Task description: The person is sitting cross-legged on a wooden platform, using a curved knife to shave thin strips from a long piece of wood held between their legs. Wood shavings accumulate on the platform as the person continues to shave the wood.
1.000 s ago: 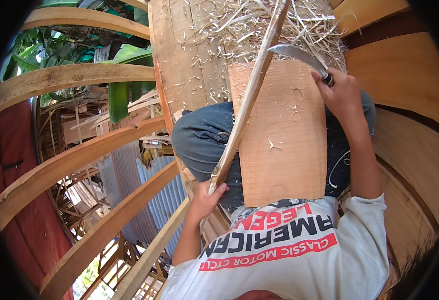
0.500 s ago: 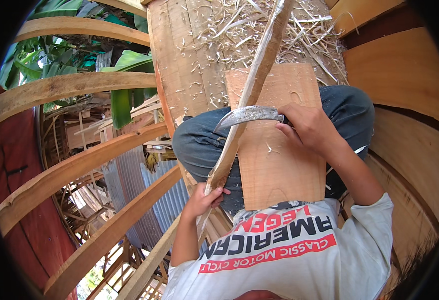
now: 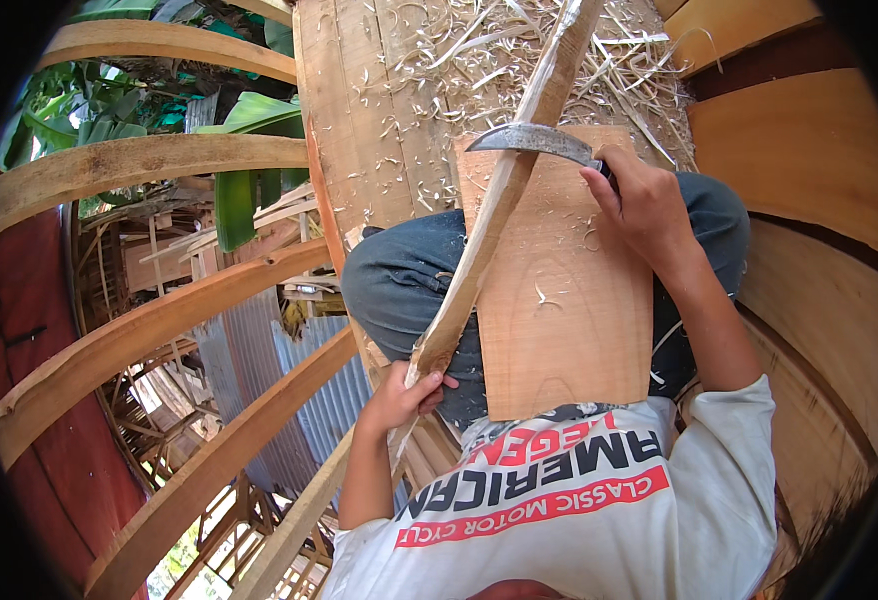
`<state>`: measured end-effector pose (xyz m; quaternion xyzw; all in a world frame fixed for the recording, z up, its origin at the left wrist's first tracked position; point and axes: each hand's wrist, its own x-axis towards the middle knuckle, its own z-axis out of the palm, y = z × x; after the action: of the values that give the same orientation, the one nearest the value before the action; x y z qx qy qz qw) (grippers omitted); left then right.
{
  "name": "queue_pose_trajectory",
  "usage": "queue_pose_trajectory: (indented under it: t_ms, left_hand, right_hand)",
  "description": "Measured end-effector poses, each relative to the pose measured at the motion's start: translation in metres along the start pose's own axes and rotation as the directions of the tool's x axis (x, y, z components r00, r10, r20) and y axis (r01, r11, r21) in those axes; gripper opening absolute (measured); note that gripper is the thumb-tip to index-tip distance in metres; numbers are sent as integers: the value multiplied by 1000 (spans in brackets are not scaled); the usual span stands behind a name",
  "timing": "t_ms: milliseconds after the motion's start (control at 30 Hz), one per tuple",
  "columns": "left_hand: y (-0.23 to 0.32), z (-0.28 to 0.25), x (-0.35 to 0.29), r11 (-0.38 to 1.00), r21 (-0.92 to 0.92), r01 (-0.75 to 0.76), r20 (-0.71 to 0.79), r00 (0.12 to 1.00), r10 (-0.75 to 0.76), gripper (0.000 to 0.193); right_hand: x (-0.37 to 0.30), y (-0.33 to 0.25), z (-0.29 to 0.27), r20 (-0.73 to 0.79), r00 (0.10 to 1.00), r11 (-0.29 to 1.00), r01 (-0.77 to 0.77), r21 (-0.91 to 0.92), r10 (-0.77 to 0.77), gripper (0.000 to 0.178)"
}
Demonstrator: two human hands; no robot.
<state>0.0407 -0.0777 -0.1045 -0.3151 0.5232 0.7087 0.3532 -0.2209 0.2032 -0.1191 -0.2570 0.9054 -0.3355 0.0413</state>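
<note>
Right fingers point(image 3: 621, 160) grip knife point(image 3: 534, 138), forearm point(image 3: 714, 310) slanted inward; left fingers point(image 3: 423, 384) clasp stick point(image 3: 489, 225).

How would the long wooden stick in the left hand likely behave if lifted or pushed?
The long wooden stick is probably stiff, looking thick and solid. It may feel heavy at the far end, as most of its visible length lies beyond the left hand. Its flat-looking faces suggest it would resist rolling.
</note>
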Motion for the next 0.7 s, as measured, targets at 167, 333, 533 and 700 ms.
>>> queue_pose_trajectory:
  t_ms: [167, 333, 533, 700]
  left_hand:
    - [-4, 3, 0, 1000, 9, -7, -4, 1000, 7, 29]
    - [-6, 1, -1, 998, 55, 5, -16, 1000, -5, 29]
    - [-8, 4, 1, 999, 50, 21, -49, 999, -18, 26]
    - [-16, 6, -1, 988, 139, -63, -82, 994, 74, 30]
  right_hand:
    - [-11, -14, 13, 74, 982, 984, 175, -22, -173, 24]
    - [-3, -9, 12, 42, 996, 995, 86, -40, -85, 26]
    - [15, 0, 1, 32, 997, 997, -75, 5, 74, 30]
    - [9, -7, 12, 38, 998, 998, 54, 35, -56, 29]
